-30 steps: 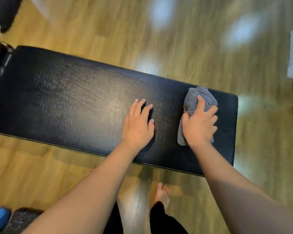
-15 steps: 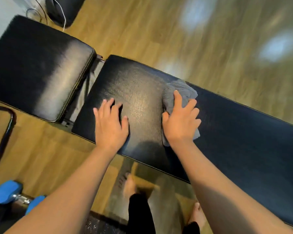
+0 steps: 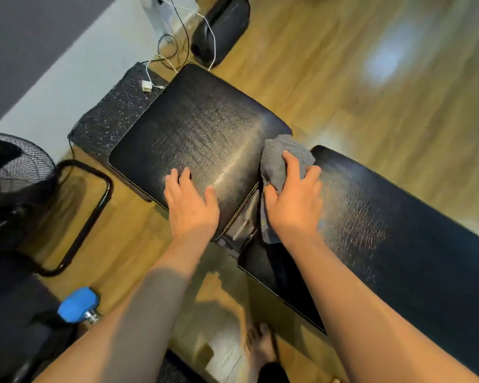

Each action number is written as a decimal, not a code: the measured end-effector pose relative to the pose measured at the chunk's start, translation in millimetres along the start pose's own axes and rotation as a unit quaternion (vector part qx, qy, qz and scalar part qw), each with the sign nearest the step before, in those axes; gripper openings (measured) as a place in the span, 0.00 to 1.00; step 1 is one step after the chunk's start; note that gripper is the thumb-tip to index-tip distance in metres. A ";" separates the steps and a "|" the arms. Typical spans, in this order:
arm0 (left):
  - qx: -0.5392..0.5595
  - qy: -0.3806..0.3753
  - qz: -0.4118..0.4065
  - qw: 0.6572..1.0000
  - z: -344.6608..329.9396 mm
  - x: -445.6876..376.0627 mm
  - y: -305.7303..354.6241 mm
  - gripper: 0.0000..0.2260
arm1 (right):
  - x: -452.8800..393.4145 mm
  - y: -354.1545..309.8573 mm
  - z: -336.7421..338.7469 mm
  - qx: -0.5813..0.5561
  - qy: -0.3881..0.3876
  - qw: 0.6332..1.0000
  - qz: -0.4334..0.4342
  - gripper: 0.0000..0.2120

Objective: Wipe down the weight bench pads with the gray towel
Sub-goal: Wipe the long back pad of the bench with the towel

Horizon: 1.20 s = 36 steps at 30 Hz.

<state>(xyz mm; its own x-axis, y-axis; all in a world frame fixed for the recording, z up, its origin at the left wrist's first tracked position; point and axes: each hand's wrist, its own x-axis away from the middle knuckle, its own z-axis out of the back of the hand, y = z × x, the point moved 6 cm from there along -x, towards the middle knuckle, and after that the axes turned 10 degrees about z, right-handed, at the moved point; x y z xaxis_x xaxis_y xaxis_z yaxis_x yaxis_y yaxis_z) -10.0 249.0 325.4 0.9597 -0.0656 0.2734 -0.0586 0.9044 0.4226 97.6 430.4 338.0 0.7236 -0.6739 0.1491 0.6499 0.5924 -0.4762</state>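
A right hand point(image 3: 293, 205) presses a bunched gray towel point(image 3: 281, 158) over the gap between two black bench pads, fingers spread on the cloth. The square seat pad point(image 3: 194, 128) lies to its left. The left hand point(image 3: 191, 205), open and flat, braces on that pad's near edge. The long back pad point(image 3: 385, 230) runs off to the right.

Showing no readable text, label, brand, number or sign anywhere on or around the seat pad point(image 3: 194, 139).
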 end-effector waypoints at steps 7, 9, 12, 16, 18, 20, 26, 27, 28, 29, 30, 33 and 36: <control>-0.001 0.014 -0.015 1.000 11.4 -8.7 -1.7 0.24 | -90.8 -75.3 -20.1 0.010 0.002 0.999 0.040 0.29; -0.003 0.000 0.008 1.000 10.8 -9.1 -1.2 0.25 | -118.0 -97.1 -25.5 0.048 -0.019 0.997 0.060 0.29; 0.052 0.031 0.008 0.998 16.5 -11.3 3.3 0.26 | -140.8 -136.1 -39.4 0.080 -0.041 0.990 0.111 0.30; 0.269 0.119 0.095 0.951 36.7 -37.4 -16.1 0.25 | -109.0 -194.3 -77.4 0.139 -0.072 0.958 0.239 0.30; 0.318 0.147 0.147 0.925 49.4 -50.8 -36.1 0.27 | -69.8 -221.6 -97.9 0.135 -0.054 0.934 0.327 0.24; 0.354 0.143 0.194 0.904 66.0 -57.9 -58.6 0.29 | -32.9 -236.6 -116.3 0.138 -0.101 0.893 0.416 0.21; 0.271 0.075 0.073 0.957 74.7 -85.9 -49.1 0.26 | -61.4 -229.7 -104.0 0.137 -0.135 0.849 0.493 0.24; 0.264 0.047 0.066 0.961 70.1 -93.7 -38.3 0.25 | -82.4 -226.2 -100.3 0.147 -0.142 0.859 0.470 0.27; 0.259 0.015 0.066 0.964 66.3 -99.9 -26.7 0.24 | -109.3 -221.2 -94.9 0.160 -0.138 0.875 0.435 0.30; 0.259 -0.013 0.073 0.963 62.7 -103.4 -17.5 0.24 | -137.2 -214.4 -86.1 0.174 -0.126 0.896 0.389 0.30; 0.270 -0.032 0.091 0.958 59.4 -104.0 -10.9 0.24 | -161.4 -205.7 -75.4 0.181 -0.111 0.916 0.340 0.30; 0.326 -0.042 0.173 0.929 55.0 -95.8 -6.3 0.25 | -207.9 -178.7 -50.4 0.153 -0.077 0.961 0.218 0.28; 0.368 0.004 0.200 0.908 54.9 -81.7 -8.6 0.23 | -180.8 -179.2 -53.3 0.168 -0.054 0.962 0.206 0.30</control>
<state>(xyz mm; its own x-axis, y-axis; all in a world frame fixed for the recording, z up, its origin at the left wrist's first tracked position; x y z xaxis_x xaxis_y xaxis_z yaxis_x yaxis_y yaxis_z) -103.0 223.4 346.9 0.8235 0.2112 0.5266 -0.5672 0.3279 0.7555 -162.1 422.5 350.2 0.9445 -0.3111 0.1057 0.3270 0.9213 -0.2105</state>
